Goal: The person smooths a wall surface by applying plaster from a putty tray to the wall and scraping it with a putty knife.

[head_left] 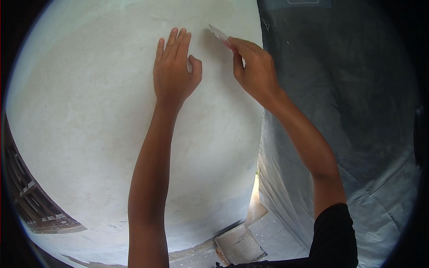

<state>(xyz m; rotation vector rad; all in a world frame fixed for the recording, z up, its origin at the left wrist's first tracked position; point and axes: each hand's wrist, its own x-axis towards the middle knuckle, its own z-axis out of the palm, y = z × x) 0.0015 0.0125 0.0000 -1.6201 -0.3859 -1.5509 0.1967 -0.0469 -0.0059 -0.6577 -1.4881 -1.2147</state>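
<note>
My left hand [176,67] lies against the pale plastered wall [89,111], fingers stretched upward and thumb bent out to the right. To its right, my right hand [254,71] grips a putty knife [219,35] with a reddish handle, mostly hidden in my fingers. Its blade points up and left, close to the wall, with white material along it.
At right, a large dark grey sheet [339,98] hangs beside the wall's edge and folds down toward the bottom. A dark slatted opening [31,187] is at lower left. A square board [239,243] with pale residue sits low at the wall's foot.
</note>
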